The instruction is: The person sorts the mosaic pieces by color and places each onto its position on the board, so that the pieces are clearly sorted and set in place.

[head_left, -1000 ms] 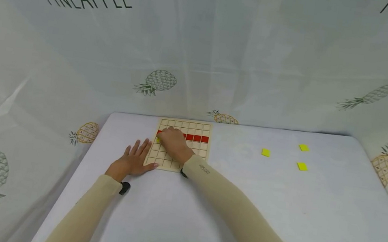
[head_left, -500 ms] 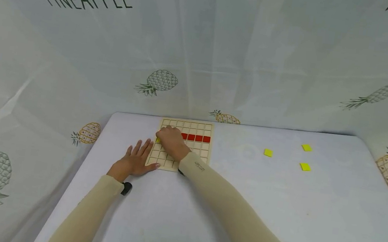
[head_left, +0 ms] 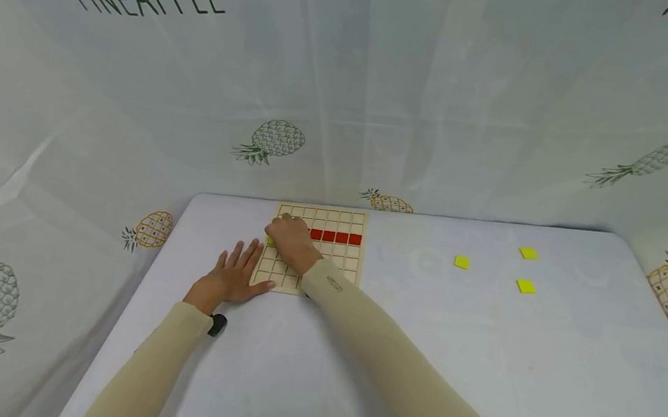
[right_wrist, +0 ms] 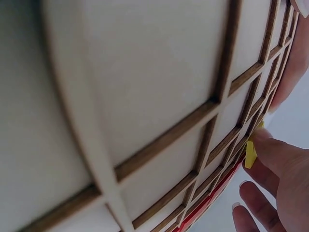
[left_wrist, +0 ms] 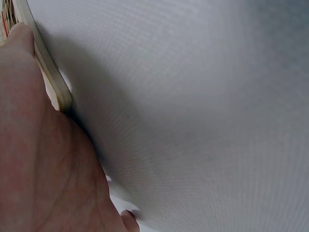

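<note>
My right hand (head_left: 293, 242) is over the left part of a wooden board (head_left: 348, 265) marked out in squares. Its thumb and first finger pinch a small yellow tile (right_wrist: 250, 153) at the board's left side; I cannot tell whether it sits fully in a square. The other fingers of that hand are bent, apart from the tile.

My left hand (head_left: 231, 279) lies palm down at the board's near left corner, fingers straight and spread wide, with the thumb over the near edge.

The board rests flat at the far side of the white table (head_left: 581, 354), left of the middle. A row of red squares (head_left: 335, 237) shows on it, running from beside my right hand to the right edge.

Well apart to the right lie three loose yellow tiles: one nearer the board (head_left: 461, 262), one far (head_left: 528, 253) and one near (head_left: 526, 286). Behind the table hangs a pale cloth (head_left: 477, 129) printed with pineapples.
</note>
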The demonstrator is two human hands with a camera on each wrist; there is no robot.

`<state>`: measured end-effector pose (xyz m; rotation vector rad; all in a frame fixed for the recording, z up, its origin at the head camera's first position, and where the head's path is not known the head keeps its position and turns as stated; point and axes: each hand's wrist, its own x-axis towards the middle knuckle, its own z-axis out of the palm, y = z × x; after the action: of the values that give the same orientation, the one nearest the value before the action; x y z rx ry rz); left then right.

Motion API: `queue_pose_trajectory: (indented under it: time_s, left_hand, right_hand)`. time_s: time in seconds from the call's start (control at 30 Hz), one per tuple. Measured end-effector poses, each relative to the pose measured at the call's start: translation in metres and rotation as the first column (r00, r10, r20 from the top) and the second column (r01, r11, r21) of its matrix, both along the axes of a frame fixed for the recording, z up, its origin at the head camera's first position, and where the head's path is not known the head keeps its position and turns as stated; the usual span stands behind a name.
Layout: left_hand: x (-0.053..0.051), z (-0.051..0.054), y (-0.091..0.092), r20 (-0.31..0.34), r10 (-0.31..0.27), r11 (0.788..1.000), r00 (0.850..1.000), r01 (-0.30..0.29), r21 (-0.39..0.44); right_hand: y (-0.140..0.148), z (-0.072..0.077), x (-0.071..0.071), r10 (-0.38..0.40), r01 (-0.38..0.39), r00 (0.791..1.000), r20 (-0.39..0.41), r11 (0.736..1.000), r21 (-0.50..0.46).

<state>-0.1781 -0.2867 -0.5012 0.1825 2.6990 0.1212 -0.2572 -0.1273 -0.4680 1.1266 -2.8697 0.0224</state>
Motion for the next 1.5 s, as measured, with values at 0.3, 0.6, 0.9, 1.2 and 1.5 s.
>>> queue_pose_trajectory:
  time_s: [0.3, 0.6, 0.9, 1.2, 1.5]
  left_hand:
    - [-0.003, 0.000, 0.003, -0.001, -0.016, 0.999, 1.000, 0.016, 0.030]
    - [-0.002, 0.001, -0.004, 0.000, -0.005, 0.999, 1.000, 0.005, 0.043]
    - [0.003, 0.006, -0.007, 0.008, 0.016, 0.998, 1.000, -0.017, 0.056]
    - [0.001, 0.001, -0.011, -0.004, 0.001, 0.998, 1.000, 0.000, 0.067]
    - [0.001, -0.003, -0.006, -0.025, -0.005, 0.994, 1.000, 0.008, 0.106]
  right_hand:
    - [0.003, 0.000, 0.005, 0.029, -0.029, 1.000, -0.007, 0.996, 0.082]
    - [0.022, 0.010, 0.016, 0.051, -0.051, 0.999, 0.006, 0.992, 0.113]
    - [0.075, 0.018, 0.016, 0.023, -0.022, 1.000, -0.020, 0.997, 0.068]
    - [0.139, 0.020, 0.025, 0.011, -0.008, 0.992, -0.128, 1.000, 0.029]
    - [0.208, 0.017, 0.037, -0.077, 0.071, 0.991, -0.107, 0.996, -0.060]
